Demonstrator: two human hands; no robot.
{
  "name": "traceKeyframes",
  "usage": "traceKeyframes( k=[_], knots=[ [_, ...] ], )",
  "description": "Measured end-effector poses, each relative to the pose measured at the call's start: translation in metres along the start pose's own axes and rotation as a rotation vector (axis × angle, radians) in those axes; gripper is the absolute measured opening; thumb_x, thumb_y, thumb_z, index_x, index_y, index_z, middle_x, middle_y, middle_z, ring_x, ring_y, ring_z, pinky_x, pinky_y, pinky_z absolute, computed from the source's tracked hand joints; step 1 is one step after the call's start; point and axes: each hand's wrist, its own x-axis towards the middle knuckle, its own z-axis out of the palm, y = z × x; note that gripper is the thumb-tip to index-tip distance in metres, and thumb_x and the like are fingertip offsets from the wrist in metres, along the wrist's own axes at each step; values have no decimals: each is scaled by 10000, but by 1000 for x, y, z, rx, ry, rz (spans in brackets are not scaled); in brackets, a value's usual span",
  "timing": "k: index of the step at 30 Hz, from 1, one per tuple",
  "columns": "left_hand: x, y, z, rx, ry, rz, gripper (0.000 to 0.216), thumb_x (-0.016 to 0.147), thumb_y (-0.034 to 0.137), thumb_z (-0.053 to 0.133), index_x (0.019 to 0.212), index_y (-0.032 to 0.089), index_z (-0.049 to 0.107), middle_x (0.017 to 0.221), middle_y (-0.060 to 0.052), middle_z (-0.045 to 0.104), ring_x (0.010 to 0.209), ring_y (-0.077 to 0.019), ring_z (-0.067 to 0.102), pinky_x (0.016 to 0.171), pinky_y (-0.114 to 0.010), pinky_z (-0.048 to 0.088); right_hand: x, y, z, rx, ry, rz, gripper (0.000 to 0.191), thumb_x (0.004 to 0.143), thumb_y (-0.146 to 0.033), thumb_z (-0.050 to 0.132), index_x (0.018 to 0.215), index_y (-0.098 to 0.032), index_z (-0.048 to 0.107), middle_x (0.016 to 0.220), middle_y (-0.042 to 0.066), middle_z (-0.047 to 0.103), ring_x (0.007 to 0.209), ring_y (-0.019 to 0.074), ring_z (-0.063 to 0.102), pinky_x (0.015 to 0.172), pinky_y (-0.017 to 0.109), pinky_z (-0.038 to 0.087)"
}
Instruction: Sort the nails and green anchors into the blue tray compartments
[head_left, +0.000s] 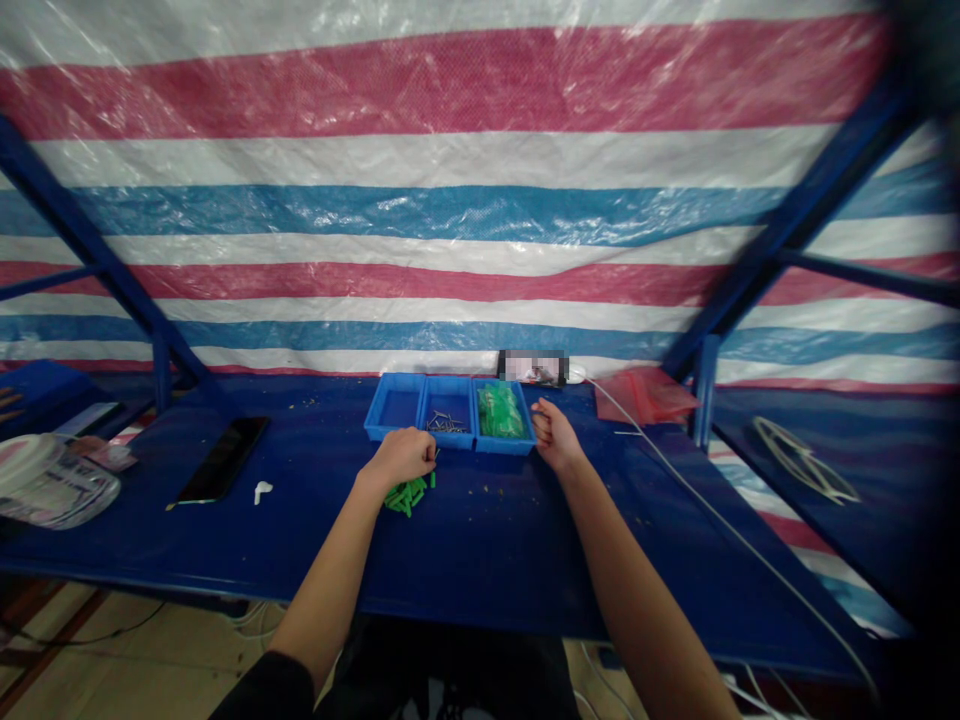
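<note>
Green plastic anchors (407, 495) below curled left hand (397, 460), curled right hand (555, 437) beside bin (504, 447)

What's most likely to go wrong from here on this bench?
The left hand sits right against the loose green anchors, so it might scatter them. The right hand is close beside the tray; a bump could shift it and jumble the screws in their compartment.

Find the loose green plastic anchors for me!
In the head view, the green anchors lie on the blue table, just below the left hand, near the blue tray.
</note>
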Motion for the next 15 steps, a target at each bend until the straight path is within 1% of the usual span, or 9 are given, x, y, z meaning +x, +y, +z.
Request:
traceKeyframes(
  k=[6,15],
  knots=[
    [1,1,3,21,8,40,125,697,207,583,783,216,673,752,-28,685,760,-206,628,640,-258,427,-1,-1,1,14,-2,9,181,803,-338,512,704,-191,473,311,-131,201,245,34,115,249,143,89],
    [1,3,2,61,24,-5,117,729,209,564,763,196,675,757,-53,672,770,-208,628,662,-259,442,-2,-1,3,-2,7,-1,186,800,-344,520,701,-193,474,312,-131,196,242,36,113,246,144,96]
  ],
)
